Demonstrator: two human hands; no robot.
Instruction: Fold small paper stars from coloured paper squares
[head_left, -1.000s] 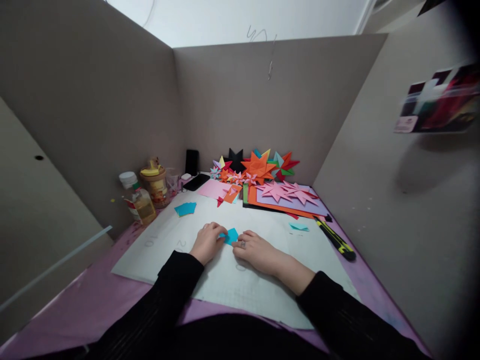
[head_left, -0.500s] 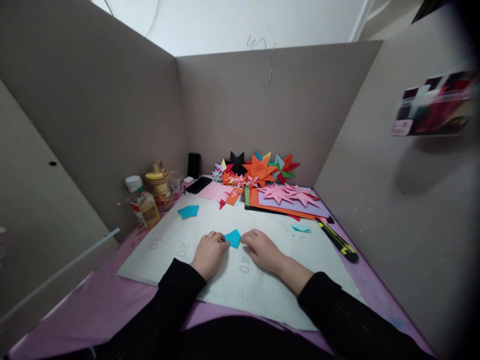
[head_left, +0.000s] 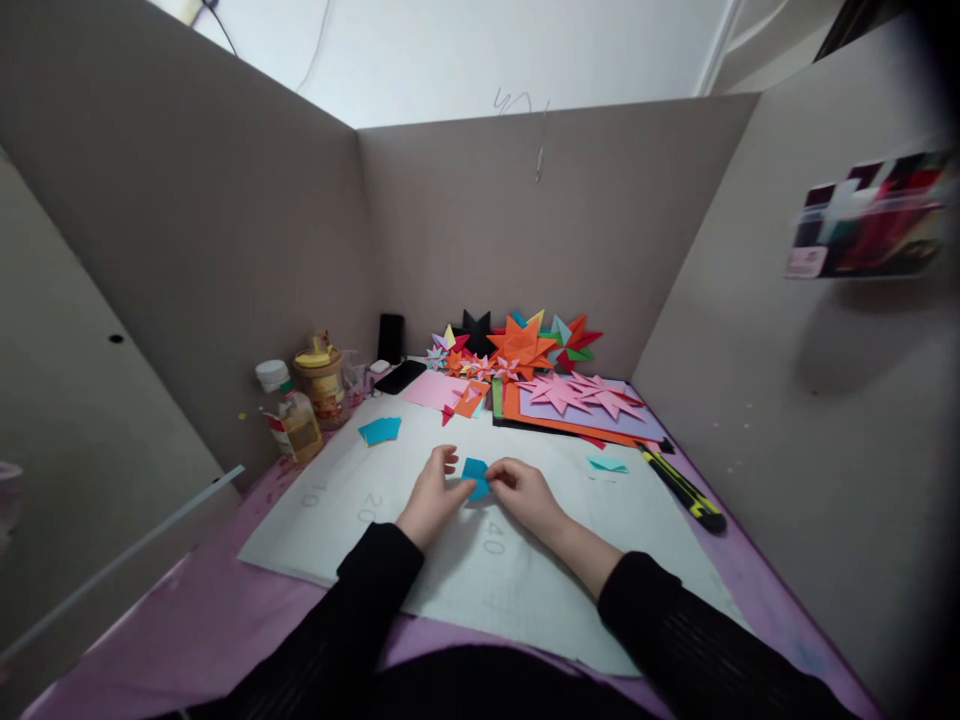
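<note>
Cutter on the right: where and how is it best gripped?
Probably by the cutter's broad near end, right hand coming from above and its left: it lies flat, that end towards the wearer, narrow end pointing away, with the panel on its right. Blade state can't be made out.

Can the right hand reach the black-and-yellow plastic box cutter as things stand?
Probably yes: nothing tall stands between the right hand and the box cutter, though that hand seems to be pinching the small blue folded paper.
</note>
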